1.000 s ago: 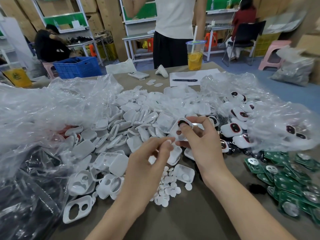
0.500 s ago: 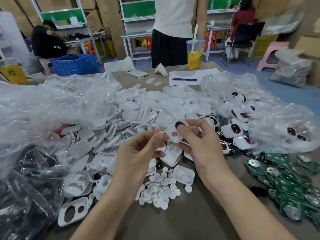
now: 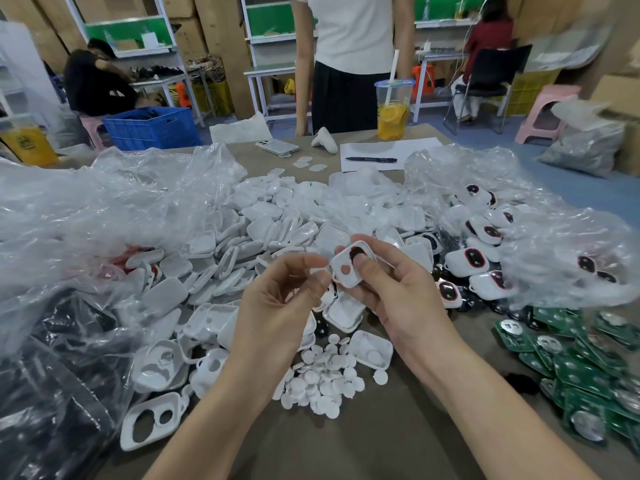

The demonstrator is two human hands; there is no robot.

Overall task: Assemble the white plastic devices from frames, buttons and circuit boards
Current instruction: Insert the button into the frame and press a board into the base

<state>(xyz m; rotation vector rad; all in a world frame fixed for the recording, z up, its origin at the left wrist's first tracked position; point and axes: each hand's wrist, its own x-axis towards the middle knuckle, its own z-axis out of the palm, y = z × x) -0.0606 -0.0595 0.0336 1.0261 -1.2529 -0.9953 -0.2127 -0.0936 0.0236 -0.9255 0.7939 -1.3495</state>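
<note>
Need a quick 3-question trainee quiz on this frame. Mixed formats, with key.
1. True or false: the right hand holds a white frame with a black button in one hole.
2. Multiple choice: the green circuit boards lie A) left of the hands, B) right of the hands, C) under the drink cup.
3. Fill in: the left hand pinches a small white ____ beside the frame.
Key: 1 true; 2 B; 3 button.

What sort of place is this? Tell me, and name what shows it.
Probably a small electronics assembly workshop: heaps of white plastic frames and green circuit boards cover the table, and metal workbenches with seated workers stand behind.
</note>
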